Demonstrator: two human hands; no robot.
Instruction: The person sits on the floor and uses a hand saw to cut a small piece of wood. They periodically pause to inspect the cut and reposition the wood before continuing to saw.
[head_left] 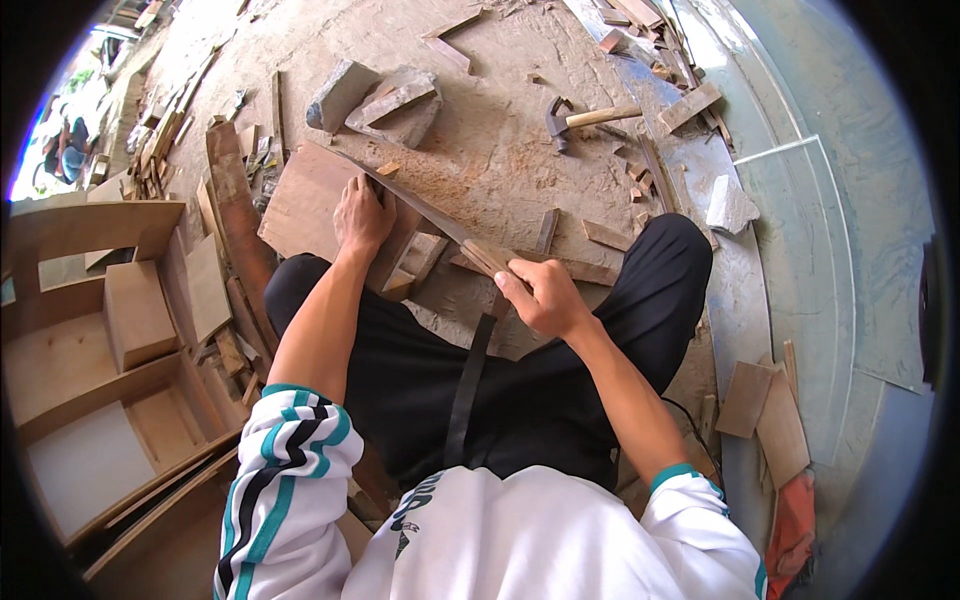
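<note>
Handsaw (pixel 420 205) gripped at wooden handle by right hand (pixel 545 297), fingers wrapped tight round it. Blade laid slantwise across brown board (pixel 310 200), which is propped on small wood block (pixel 415 262) on dusty floor (pixel 480 130) between knees. Board pinned flat by left hand (pixel 362 215), fingers pressed down together right beside blade. Board judged light, stiff, bit prone to sliding in sawdust, so best held close to cut. Blade thin, whippy, sharp-toothed; handle only. Hammer (pixel 585 120) and stone chunks (pixel 385 98) left further out.
</note>
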